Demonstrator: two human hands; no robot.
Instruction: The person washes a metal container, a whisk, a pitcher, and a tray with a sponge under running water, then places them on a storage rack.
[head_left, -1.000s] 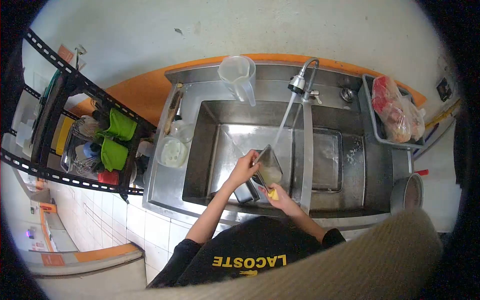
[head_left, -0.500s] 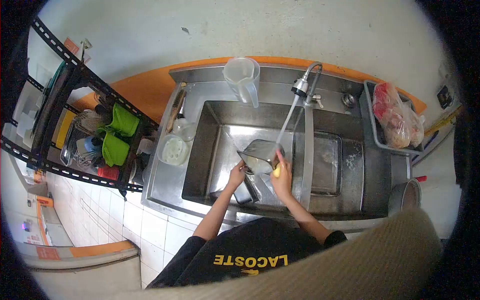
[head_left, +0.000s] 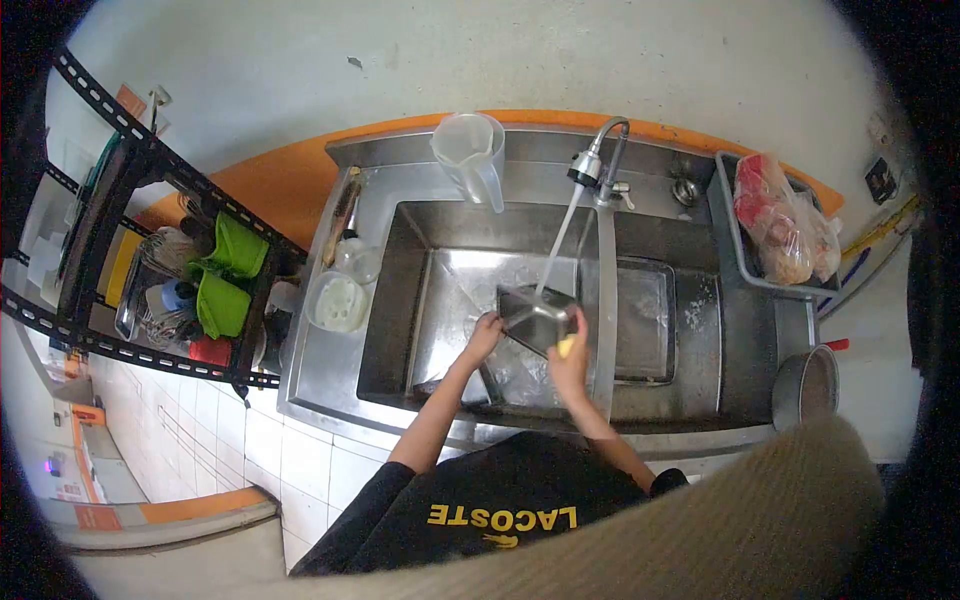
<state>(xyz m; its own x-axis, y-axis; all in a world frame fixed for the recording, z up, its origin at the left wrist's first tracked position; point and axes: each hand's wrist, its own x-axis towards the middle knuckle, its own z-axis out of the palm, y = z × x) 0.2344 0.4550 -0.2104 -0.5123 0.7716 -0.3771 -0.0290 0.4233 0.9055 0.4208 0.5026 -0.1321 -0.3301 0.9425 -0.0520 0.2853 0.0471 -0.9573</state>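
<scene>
Over the left sink basin [head_left: 385, 330], a metal pan [head_left: 530, 318] is held tilted under a stream of water. My left hand [head_left: 484, 338] has its fingers closed on the pan's left edge. At the opposite side, my right hand [head_left: 569, 372] presses a yellow sponge [head_left: 566, 346], its fingertips right at the pan's rim. The tap [head_left: 585, 166] runs from behind, its stream striking the pan. Below my left forearm, another dark metal piece [head_left: 475, 388] lies in the basin, partly hidden.
A clear measuring jug [head_left: 470, 150] stands on the back ledge. Left of the basin are a white tub [head_left: 338, 302] and a brush [head_left: 345, 215]. The right basin contains a rectangular tray [head_left: 670, 320]. Beyond it sit a grey bin [head_left: 735, 235] with bagged food and a pot [head_left: 805, 388].
The pan has turned and tipped, so its inside no longer faces me the same way. Both hands have shifted with it, the right one slightly lower.
</scene>
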